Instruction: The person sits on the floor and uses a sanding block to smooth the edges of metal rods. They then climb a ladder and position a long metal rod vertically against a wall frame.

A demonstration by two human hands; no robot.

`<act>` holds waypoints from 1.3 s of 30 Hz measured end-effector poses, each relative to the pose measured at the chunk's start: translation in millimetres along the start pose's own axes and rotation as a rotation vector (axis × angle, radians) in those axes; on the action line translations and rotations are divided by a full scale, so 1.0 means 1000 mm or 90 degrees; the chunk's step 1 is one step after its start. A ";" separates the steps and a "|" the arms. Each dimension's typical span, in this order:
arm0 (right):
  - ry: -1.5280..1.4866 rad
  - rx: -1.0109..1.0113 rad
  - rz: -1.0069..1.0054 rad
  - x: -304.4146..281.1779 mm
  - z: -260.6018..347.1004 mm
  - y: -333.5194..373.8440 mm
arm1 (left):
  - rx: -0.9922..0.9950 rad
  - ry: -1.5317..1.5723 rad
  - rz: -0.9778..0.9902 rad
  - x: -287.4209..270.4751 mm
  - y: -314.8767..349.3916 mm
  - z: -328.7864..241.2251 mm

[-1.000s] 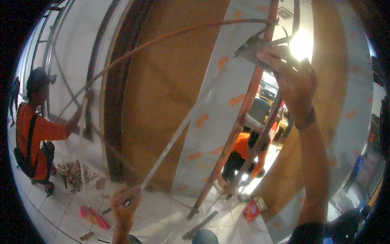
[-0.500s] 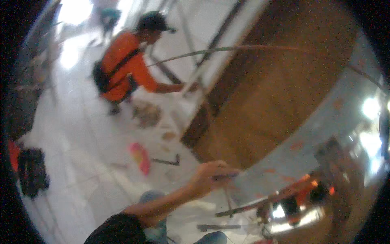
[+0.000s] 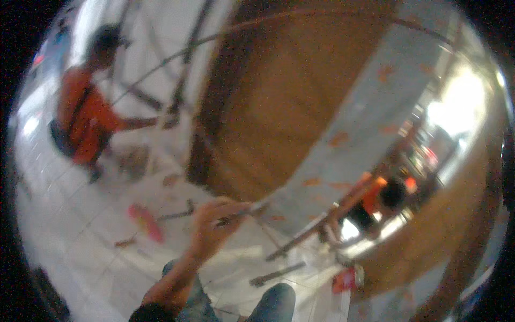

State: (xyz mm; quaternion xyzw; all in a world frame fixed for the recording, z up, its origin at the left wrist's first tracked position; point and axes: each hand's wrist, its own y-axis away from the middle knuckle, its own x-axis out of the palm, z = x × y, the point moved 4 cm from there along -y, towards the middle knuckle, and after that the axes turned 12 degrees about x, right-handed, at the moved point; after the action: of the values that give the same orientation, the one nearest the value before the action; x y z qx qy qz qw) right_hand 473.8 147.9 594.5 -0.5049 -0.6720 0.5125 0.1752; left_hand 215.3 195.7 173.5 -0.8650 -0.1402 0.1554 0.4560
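Observation:
My left hand (image 3: 217, 222) reaches out from a dark sleeve with its fingers closed around a slim dark tool (image 3: 234, 216). The tool's pale end points right, close to the lower end of a long grey strip (image 3: 335, 155) dotted with orange patches. Motion blur hides what kind of tool it is. Beside the strip stands a large brown panel (image 3: 284, 91), its lower edge just above my hand. My right hand is out of view.
A person in an orange top (image 3: 88, 115) crouches at the left, one hand at the frame beside the panel. A pink and yellow object (image 3: 145, 222) and a dark flat bar (image 3: 277, 273) lie on the white tiles. A red container (image 3: 346, 279) stands right of my knees.
The view has swung right, so the panel and crouching person appear further left. My left hand still grips the slim tool by the grey strip's lower end.

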 end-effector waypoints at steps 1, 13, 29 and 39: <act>0.012 -0.061 0.022 -0.003 0.000 -0.013 | -0.053 0.038 -0.016 0.000 0.000 0.002; 0.256 -0.143 0.090 -0.006 0.020 0.010 | 0.004 -0.042 -0.045 0.012 0.029 -0.004; 0.239 -0.097 0.028 -0.045 0.010 0.040 | -0.070 0.078 -0.044 0.021 0.032 0.004; 0.132 -0.228 0.178 0.014 0.129 0.109 | -0.062 0.041 -0.023 -0.004 0.041 0.017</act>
State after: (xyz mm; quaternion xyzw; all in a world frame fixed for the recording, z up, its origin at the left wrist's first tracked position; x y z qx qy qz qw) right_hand 425.4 89.7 442.6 -0.6660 -0.6539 0.3503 0.0785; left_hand 209.3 184.6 130.6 -0.8881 -0.1485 0.1120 0.4204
